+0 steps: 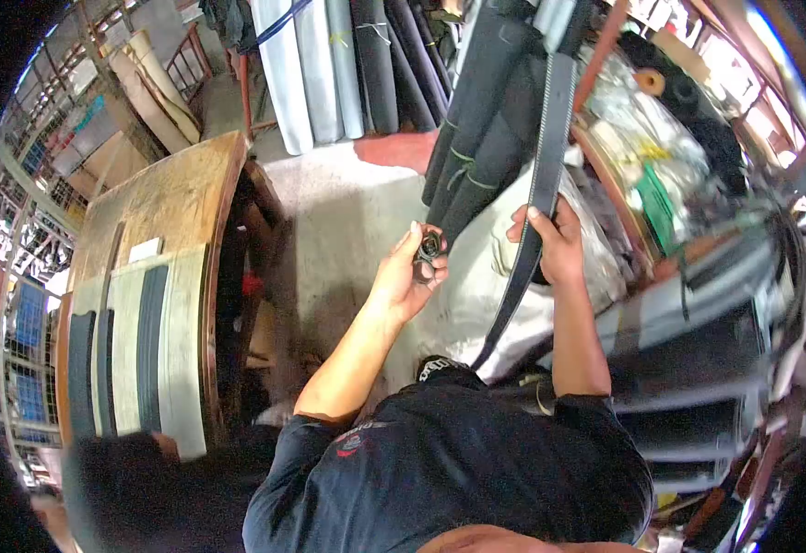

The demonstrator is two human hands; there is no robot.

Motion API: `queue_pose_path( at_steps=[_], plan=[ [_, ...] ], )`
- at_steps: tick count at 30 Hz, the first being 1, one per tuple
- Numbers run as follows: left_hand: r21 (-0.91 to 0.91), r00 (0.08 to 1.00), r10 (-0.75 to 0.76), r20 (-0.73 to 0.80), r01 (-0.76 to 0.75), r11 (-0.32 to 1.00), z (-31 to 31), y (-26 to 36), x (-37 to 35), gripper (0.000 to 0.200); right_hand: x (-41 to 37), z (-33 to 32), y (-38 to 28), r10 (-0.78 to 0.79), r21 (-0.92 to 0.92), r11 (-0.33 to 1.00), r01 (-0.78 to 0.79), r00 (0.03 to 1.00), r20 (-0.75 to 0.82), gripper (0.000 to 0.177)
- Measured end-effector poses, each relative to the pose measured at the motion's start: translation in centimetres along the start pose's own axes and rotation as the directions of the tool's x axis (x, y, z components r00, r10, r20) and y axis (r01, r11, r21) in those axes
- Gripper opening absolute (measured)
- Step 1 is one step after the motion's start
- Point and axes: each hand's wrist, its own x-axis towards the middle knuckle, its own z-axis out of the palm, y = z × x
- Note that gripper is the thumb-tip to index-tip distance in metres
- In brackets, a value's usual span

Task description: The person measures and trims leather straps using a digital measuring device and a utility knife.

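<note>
My left hand [412,269] is closed around a small dark, round object [429,247], perhaps a coil or roll; its details are too small to tell. To the right, my right hand [553,237] grips a long black strip [550,138] with a pale toothed edge. The strip runs from the top of the view down past my hand and curves toward my shirt, its lower end near my waist. The two hands are apart.
At the left stands a wooden table [158,198] with dark strips [151,341] lying on it. Tied dark rolls [486,120] and pale rolls [315,74] lean ahead. Wrapped bundles [642,138] lie at the right. A dark blurred shape [163,498] is at the lower left.
</note>
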Motion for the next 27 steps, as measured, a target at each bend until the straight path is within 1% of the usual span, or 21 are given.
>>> queue_pose_path(
  at_steps=[1, 2, 3, 5, 6, 7, 8, 10, 11, 12, 14, 16, 17, 18, 19, 20, 21, 23, 24, 25, 27],
  plan=[
    [-0.006, 1.0, 0.012, -0.003, -0.012, 1.0, -1.3, 1.7, 2.8, 0.034, 3.0, 1.1, 0.8, -0.024, -0.009, 1.0, 0.024, 0.999, 0.028, 0.016],
    [-0.03, 0.999, 0.014, 0.032, -0.013, 0.999, -2.7, 3.5, 5.5, 0.032, 6.3, 2.5, 1.8, -0.065, 0.051, 0.997, 0.06, 0.992, 0.106, 0.021],
    [-0.055, 0.998, 0.026, 0.062, -0.023, 0.998, -3.8, 5.1, 7.9, 0.031, 9.5, 3.9, 2.8, -0.124, 0.042, 0.992, 0.119, 0.975, 0.183, 0.016],
    [-0.023, 0.994, 0.107, -0.027, -0.108, 0.994, -6.0, 9.0, 12.4, 0.033, 16.5, 6.9, 6.1, -0.141, -0.029, 0.987, 0.157, 0.942, 0.306, 0.017],
    [-0.025, 0.986, 0.166, -0.034, -0.167, 0.986, -7.3, 11.3, 15.2, 0.032, 20.1, 8.2, 8.3, -0.12, -0.162, 0.969, 0.185, 0.931, 0.345, 0.019],
    [-0.02, 0.975, 0.216, -0.044, -0.217, 0.976, -8.6, 13.8, 17.9, 0.031, 23.9, 9.8, 11.4, -0.102, -0.178, 0.969, 0.171, 0.934, 0.344, 0.028],
    [-0.001, 0.96, 0.274, -0.051, -0.274, 0.962, -9.7, 16.3, 20.3, 0.03, 26.6, 11.9, 12.0, -0.167, -0.225, 0.935, 0.273, 0.901, 0.4, 0.028],
    [-0.033, 0.924, 0.363, -0.122, -0.369, 0.929, -10.6, 21.5, 23.4, 0.025, 32.1, 17.1, 11.8, -0.359, -0.256, 0.77, 0.585, 0.728, 0.584, 0.037],
    [-0.06, 0.895, 0.407, -0.185, -0.424, 0.904, -11.3, 23.8, 24.6, 0.021, 34.7, 19.2, 11.9, -0.311, -0.279, 0.762, 0.584, 0.708, 0.634, 0.035],
    [-0.051, 0.856, 0.501, -0.127, -0.51, 0.859, -12.6, 26.1, 25.9, 0.02, 37.4, 21.2, 12.5, -0.295, -0.271, 0.76, 0.591, 0.684, 0.667, 0.034],
    [0.02, 0.795, 0.591, -0.14, -0.594, 0.804, -15.6, 30.7, 28.5, 0.023, 43.0, 25.3, 14.7, -0.294, -0.246, 0.764, 0.596, 0.662, 0.69, 0.03],
    [0.041, 0.75, 0.652, -0.114, -0.652, 0.757, -19.0, 35.8, 32.0, 0.029, 48.1, 29.2, 16.6, -0.23, -0.188, 0.868, 0.459, 0.708, 0.667, 0.028],
    [0.045, 0.736, 0.669, -0.103, -0.669, 0.742, -21.0, 38.5, 34.0, 0.029, 50.9, 31.2, 17.7, -0.188, -0.148, 0.918, 0.367, 0.733, 0.654, 0.027],
    [0.07, 0.714, 0.692, -0.108, -0.689, 0.722, -23.3, 41.0, 36.3, 0.032, 53.9, 33.5, 19.2, -0.285, -0.098, 0.89, 0.445, 0.711, 0.643, 0.026],
    [0.091, 0.701, 0.704, -0.118, -0.698, 0.71, -25.3, 43.3, 38.6, 0.036, 56.6, 35.6, 20.3, -0.327, -0.034, 0.897, 0.441, 0.713, 0.62, 0.033],
    [0.076, 0.694, 0.675, -0.252, -0.681, 0.728, -26.0, 46.1, 40.9, 0.045, 58.8, 37.7, 20.8, -0.307, -0.104, 0.885, 0.454, 0.736, 0.603, 0.038],
    [0.063, 0.699, 0.674, -0.24, -0.681, 0.729, -27.1, 49.3, 43.3, 0.045, 61.7, 40.2, 20.9, -0.3, -0.169, 0.862, 0.478, 0.749, 0.591, 0.043],
    [0.16, 0.729, 0.617, -0.297, -0.599, 0.785, -29.0, 53.6, 47.8, 0.048, 66.6, 45.3, 21.0, -0.209, -0.253, 0.848, 0.466, 0.732, 0.649, 0.05],
    [0.165, 0.731, 0.583, -0.355, -0.565, 0.808, -29.2, 56.0, 49.9, 0.048, 69.1, 47.9, 21.4, -0.166, -0.224, 0.877, 0.426, 0.704, 0.691, 0.045],
    [0.162, 0.701, 0.571, -0.427, -0.563, 0.811, -29.1, 58.6, 52.1, 0.053, 71.6, 50.5, 21.0, -0.237, -0.246, 0.758, 0.604, 0.607, 0.759, 0.045],
    [0.171, 0.749, 0.524, -0.405, -0.502, 0.848, -30.9, 63.2, 55.7, 0.052, 76.2, 55.3, 22.4, -0.237, -0.163, 0.77, 0.617, 0.513, 0.825, 0.047]
  ],
)
